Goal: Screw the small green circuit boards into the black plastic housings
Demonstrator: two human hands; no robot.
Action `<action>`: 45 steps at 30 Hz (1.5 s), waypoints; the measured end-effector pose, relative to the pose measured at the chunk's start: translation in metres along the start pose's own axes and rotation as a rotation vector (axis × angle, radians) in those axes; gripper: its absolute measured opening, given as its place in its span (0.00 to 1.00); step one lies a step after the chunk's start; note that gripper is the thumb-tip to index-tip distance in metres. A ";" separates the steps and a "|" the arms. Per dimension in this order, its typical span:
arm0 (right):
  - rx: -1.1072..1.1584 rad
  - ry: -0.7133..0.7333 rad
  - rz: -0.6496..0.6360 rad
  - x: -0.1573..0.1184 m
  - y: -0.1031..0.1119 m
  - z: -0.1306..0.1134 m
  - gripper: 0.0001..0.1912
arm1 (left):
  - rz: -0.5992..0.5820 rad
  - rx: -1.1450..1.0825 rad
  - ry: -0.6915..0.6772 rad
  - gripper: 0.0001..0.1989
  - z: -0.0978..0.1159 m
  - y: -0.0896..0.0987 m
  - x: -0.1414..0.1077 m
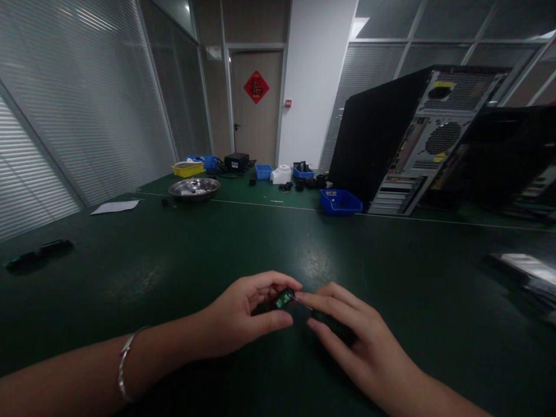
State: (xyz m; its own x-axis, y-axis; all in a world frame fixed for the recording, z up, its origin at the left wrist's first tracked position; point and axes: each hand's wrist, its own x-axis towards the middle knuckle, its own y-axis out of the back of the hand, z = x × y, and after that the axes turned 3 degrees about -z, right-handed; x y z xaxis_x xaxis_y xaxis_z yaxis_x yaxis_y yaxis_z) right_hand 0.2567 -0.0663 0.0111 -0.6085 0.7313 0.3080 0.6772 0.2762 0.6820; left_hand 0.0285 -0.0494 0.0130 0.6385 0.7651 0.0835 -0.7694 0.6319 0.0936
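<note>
In the lower middle of the head view, my left hand (pixel 237 318) is closed around a small part with a green circuit board (pixel 284 299) showing. Its thumb is below the board and its fingers curl over the top. My right hand (pixel 362 333) grips a slim screwdriver (pixel 303 303), whose thin metal shaft points left. The shaft's tip meets the right edge of the board, and the index finger lies along the shaft. Most of the dark handle is hidden under the right hand's fingers. Both hands are just above the dark green table (pixel 243 237).
A black computer tower (pixel 382 127) stands at the right, a blue bin (pixel 341 202) before it. A metal bowl (pixel 194 189), a yellow basket (pixel 188 169) and paper (pixel 115 207) lie back left. Dark parts (pixel 39 255) sit far left, a silver device (pixel 527 272) far right.
</note>
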 end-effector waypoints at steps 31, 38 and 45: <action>0.062 -0.033 0.027 0.001 -0.001 0.003 0.18 | 0.161 0.434 -0.113 0.12 0.000 0.007 0.001; 0.091 -0.030 0.018 0.001 -0.001 0.003 0.20 | 0.156 0.264 -0.088 0.12 -0.002 0.006 0.000; 0.111 -0.011 0.037 0.001 -0.001 0.002 0.20 | 0.166 0.092 -0.047 0.13 -0.006 0.004 0.002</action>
State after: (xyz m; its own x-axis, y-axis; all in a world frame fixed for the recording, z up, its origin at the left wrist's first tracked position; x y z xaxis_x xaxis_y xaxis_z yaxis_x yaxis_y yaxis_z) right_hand 0.2560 -0.0641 0.0092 -0.5782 0.7490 0.3234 0.7408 0.3160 0.5927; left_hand 0.0266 -0.0448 0.0074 0.5051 0.8496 0.1514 -0.8604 0.4822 0.1645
